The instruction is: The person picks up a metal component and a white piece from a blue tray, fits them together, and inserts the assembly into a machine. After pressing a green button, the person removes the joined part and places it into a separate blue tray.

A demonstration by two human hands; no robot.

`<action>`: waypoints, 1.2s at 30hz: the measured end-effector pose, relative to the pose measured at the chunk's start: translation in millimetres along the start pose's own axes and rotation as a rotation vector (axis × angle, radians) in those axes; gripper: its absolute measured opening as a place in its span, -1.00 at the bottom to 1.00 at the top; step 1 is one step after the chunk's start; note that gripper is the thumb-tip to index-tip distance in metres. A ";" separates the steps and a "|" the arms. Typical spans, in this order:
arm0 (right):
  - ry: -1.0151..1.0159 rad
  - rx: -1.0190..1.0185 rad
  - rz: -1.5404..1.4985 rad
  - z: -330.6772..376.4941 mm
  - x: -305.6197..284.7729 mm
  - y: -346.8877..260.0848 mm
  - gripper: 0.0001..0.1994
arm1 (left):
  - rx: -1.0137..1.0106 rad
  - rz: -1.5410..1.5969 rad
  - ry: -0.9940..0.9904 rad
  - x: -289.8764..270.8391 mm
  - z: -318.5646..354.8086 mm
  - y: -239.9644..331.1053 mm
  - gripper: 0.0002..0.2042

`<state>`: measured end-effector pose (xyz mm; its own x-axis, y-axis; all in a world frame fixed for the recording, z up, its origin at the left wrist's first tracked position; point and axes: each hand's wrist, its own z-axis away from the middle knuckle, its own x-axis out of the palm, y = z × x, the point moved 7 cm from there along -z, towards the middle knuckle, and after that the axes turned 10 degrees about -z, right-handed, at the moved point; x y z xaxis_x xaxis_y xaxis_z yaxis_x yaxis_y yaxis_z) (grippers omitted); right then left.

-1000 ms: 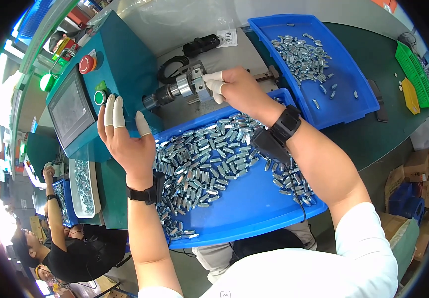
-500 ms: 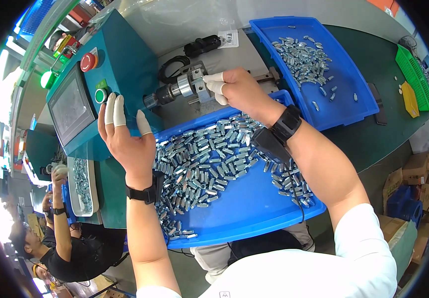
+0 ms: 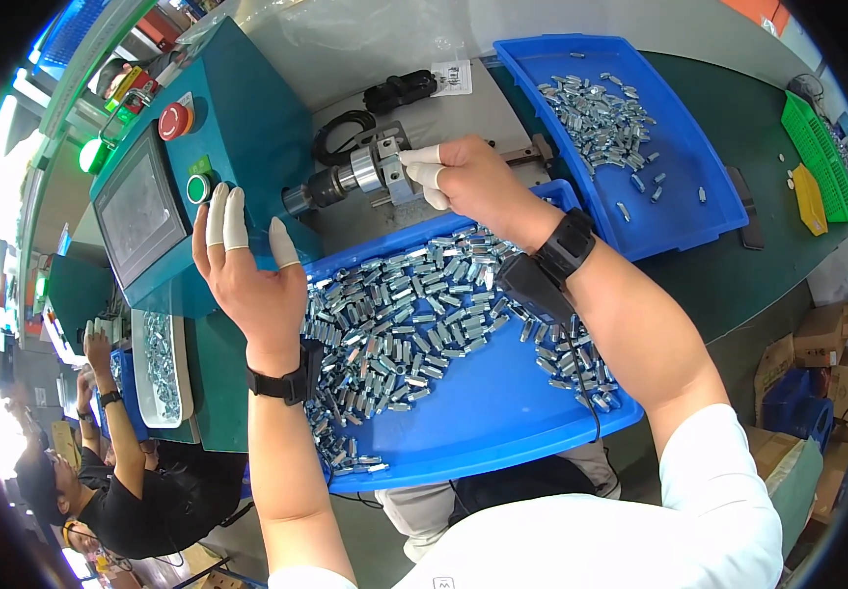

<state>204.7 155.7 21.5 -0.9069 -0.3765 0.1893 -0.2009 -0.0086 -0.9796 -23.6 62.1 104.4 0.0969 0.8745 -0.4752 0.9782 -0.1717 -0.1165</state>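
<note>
My left hand point(image 3: 245, 270), with white finger cots, is spread open against the front of a teal machine point(image 3: 232, 128), its fingertips next to the green button point(image 3: 197, 187). My right hand point(image 3: 468, 182) reaches to the metal chuck point(image 3: 350, 179) that sticks out of the machine, thumb and forefinger pinched at a small fixture point(image 3: 402, 177) on its tip. Whether a small part is between those fingers is hidden. Below both hands lies a blue tray point(image 3: 502, 412) with several small silver metal sleeves point(image 3: 404, 314) heaped in it.
A second blue tray point(image 3: 679, 187) with several silver parts sits at the right on a dark green bench point(image 3: 758, 265). The machine has a red stop button point(image 3: 174, 120) and a screen point(image 3: 134, 216). Green and yellow bins point(image 3: 817, 162) stand far right. Another person point(image 3: 119, 471) works lower left.
Almost nothing has moved. My left hand stays open by the green button and my right hand stays pinched at the chuck tip.
</note>
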 end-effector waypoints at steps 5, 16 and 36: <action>0.057 -0.009 -0.064 -0.9 -3.2 3.9 -0.72 | -0.004 0.003 -0.006 1.8 0.4 0.4 -0.50; 0.161 -0.253 0.420 5.0 -6.2 -20.2 -0.64 | -0.015 0.001 -0.003 -0.5 0.2 0.1 -0.52; 0.275 -0.704 0.957 22.1 10.6 -47.1 -0.55 | 0.148 0.400 -0.123 -7.4 -5.1 35.7 -0.77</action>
<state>212.8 131.6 68.2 -0.8298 0.2543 -0.4968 0.5121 0.7009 -0.4965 11.5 51.8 108.2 0.4313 0.6668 -0.6077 0.8304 -0.5567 -0.0215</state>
